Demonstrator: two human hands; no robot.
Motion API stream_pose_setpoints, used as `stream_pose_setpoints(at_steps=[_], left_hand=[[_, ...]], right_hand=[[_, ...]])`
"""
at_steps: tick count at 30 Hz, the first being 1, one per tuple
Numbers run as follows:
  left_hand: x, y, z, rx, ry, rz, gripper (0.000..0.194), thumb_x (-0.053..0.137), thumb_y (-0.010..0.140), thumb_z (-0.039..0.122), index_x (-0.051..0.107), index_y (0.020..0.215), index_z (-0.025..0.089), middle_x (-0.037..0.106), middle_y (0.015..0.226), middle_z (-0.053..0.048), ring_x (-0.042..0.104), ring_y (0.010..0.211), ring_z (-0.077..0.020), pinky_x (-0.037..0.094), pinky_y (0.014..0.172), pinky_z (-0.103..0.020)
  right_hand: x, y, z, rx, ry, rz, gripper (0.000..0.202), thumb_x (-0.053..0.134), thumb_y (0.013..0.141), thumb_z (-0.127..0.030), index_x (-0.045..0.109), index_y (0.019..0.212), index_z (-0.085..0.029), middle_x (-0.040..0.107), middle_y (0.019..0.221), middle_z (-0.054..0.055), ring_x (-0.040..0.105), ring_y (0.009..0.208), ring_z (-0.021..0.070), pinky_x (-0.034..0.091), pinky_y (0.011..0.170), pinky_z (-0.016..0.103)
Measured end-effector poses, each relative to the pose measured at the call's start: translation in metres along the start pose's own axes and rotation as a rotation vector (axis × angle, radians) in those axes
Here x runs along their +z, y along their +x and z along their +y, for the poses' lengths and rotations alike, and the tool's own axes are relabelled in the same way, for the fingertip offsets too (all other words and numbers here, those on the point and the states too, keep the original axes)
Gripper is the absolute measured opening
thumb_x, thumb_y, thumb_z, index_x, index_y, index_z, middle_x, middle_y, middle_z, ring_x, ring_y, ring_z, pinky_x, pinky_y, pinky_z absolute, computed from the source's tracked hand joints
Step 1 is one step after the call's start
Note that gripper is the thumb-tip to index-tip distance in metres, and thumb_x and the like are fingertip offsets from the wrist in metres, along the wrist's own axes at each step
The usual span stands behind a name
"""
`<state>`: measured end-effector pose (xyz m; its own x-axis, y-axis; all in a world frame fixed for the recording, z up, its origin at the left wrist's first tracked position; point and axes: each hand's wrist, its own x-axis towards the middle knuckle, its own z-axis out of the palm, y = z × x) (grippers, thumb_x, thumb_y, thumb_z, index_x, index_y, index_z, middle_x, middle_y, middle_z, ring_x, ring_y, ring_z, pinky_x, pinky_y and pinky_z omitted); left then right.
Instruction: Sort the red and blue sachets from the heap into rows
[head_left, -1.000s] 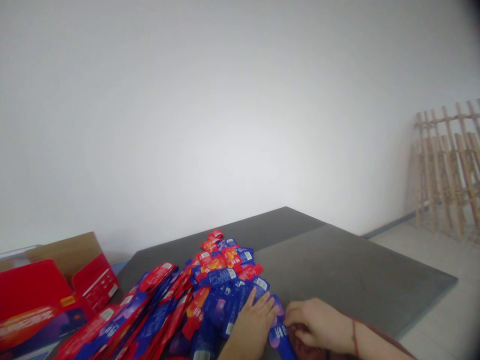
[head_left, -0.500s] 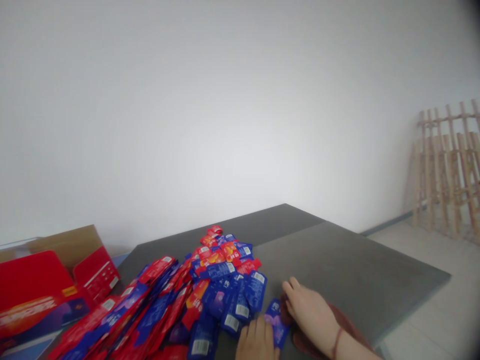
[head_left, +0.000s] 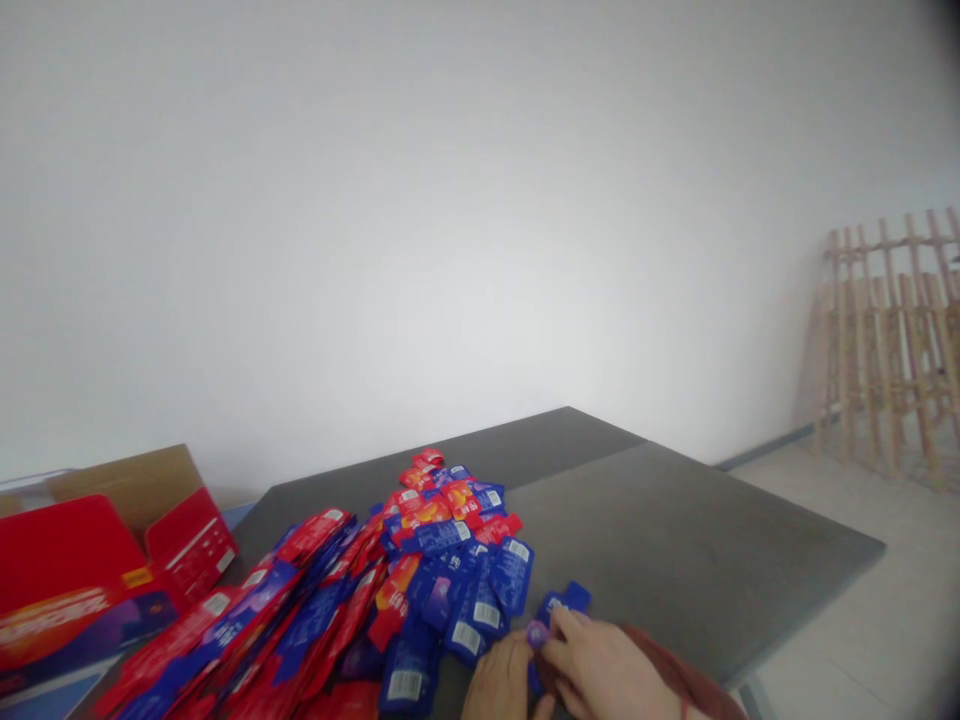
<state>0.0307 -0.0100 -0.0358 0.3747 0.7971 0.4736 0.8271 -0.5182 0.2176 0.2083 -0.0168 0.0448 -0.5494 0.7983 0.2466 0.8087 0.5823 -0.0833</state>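
At the bottom centre my two hands are close together over a blue packet (head_left: 555, 603) with a purple print, just above the table surface. My right hand (head_left: 600, 665) has its fingers bent and pinched on the packet. My left hand (head_left: 501, 680) comes in from the lower edge, its fingers pressed together at the packet's left side. Much of the packet is covered by the fingers. Left of the hands spreads a heap of blue packets (head_left: 474, 600) and red packets (head_left: 396, 600), several with white barcode labels.
The packets lie on a dark grey table (head_left: 675, 520). A red and blue printed box (head_left: 60, 560) with raised flaps stands at the left, a brown cardboard flap (head_left: 135, 485) behind it. Wooden racks (head_left: 889, 340) lean on the white wall (head_left: 480, 220) at the right.
My right hand has moved left and down, up against my left hand. The blue packet between them has shifted and its top end now sticks out above the fingers.
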Motion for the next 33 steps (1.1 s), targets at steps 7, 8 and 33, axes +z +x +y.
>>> stream_pose_setpoints(at_steps=[7, 8, 33], left_hand=[[-0.021, 0.012, 0.015, -0.237, -0.108, -0.200, 0.085, 0.048, 0.061, 0.015, 0.030, 0.144, 0.012, 0.041, 0.146, -0.011, 0.047, 0.127, -0.0249, 0.044, 0.101, -0.037], [-0.024, 0.014, 0.017, -0.244, -0.124, -0.206, 0.086, 0.048, 0.061, 0.015, 0.028, 0.145, 0.012, 0.038, 0.147, -0.011, 0.045, 0.129, -0.0248, 0.043, 0.101, -0.036], [-0.021, 0.012, 0.016, -0.223, -0.037, -0.157, 0.079, 0.049, 0.059, 0.008, 0.043, 0.137, 0.011, 0.047, 0.141, -0.014, 0.051, 0.123, -0.0251, 0.044, 0.101, -0.036]], right_hand=[[-0.031, 0.024, 0.029, 0.365, -0.023, -0.024, 0.025, 0.042, 0.084, -0.006, 0.062, 0.096, -0.015, 0.063, 0.097, 0.010, 0.064, 0.084, 0.0209, 0.045, 0.072, 0.029], [-0.030, 0.029, 0.026, 0.375, -0.039, -0.028, 0.027, 0.040, 0.084, -0.006, 0.063, 0.096, -0.015, 0.063, 0.096, 0.010, 0.064, 0.085, 0.0212, 0.045, 0.072, 0.030], [-0.011, 0.043, -0.003, 0.111, -0.039, -0.058, 0.025, 0.046, 0.087, -0.010, 0.069, 0.089, -0.019, 0.066, 0.094, 0.006, 0.060, 0.088, 0.0226, 0.043, 0.070, 0.030]])
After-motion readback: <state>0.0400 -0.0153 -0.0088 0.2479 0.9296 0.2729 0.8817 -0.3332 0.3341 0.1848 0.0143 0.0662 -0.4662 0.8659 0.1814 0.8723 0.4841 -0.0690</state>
